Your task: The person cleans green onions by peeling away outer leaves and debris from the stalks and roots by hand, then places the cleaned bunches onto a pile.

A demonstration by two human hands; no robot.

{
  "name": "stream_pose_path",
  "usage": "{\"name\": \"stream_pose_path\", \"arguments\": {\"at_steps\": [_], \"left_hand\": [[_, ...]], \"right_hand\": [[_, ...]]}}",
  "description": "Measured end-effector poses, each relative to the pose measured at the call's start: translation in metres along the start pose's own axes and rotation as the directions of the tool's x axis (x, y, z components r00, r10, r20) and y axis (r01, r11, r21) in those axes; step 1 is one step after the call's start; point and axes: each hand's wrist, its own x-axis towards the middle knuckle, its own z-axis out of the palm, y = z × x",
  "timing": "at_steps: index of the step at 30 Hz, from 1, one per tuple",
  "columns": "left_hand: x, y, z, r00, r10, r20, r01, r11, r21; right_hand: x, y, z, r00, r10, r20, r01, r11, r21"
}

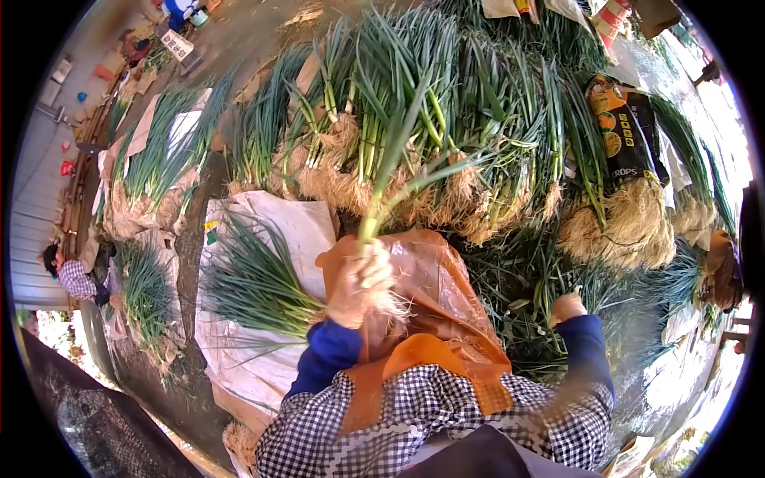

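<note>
My left hand [357, 287] is closed around the lower stalk of a green onion [385, 179]. The onion's leaves point up and away from me, and pale roots hang below my fist. Off to the right, my right hand [566, 309] is curled closed over a heap of loose green leaves [518, 299]; whatever it grips, if anything, is hidden. Beside my left forearm, a bunch of green onions [259, 283] lies on a white sheet [227, 354]. An orange-brown plastic apron [434, 271] covers my lap.
Several rooted bundles of green onions [414, 88] lie in a row ahead. A black printed sack [629, 131] lies over bundles at the right. More onions lie on sacking [151, 191] at the left. A person in a checked top [77, 280] is at the far left.
</note>
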Motion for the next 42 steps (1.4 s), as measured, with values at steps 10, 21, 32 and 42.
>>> {"name": "stream_pose_path", "arguments": {"at_steps": [10, 21, 32, 42], "left_hand": [[0.076, 0.046, 0.035, 0.891, 0.454, 0.025, -0.404, 0.766, 0.501], [0.078, -0.099, -0.049, 0.908, 0.081, -0.410, 0.068, 0.939, 0.337], [0.077, -0.162, -0.068, 0.856, 0.251, -0.452, -0.034, 0.900, 0.435], [0.075, -0.148, -0.059, 0.838, 0.178, -0.517, -0.033, 0.960, 0.278]], "right_hand": [[0.124, -0.155, -0.260, 0.768, 0.053, -0.638, 0.226, 0.910, 0.347], [0.015, -0.108, -0.134, 0.804, -0.251, -0.540, 0.511, -0.173, 0.842], [0.042, -0.153, -0.085, 0.602, -0.006, -0.798, 0.299, 0.929, 0.219], [0.010, 0.032, 0.024, 0.733, 0.309, -0.606, -0.185, 0.948, 0.260]]}}
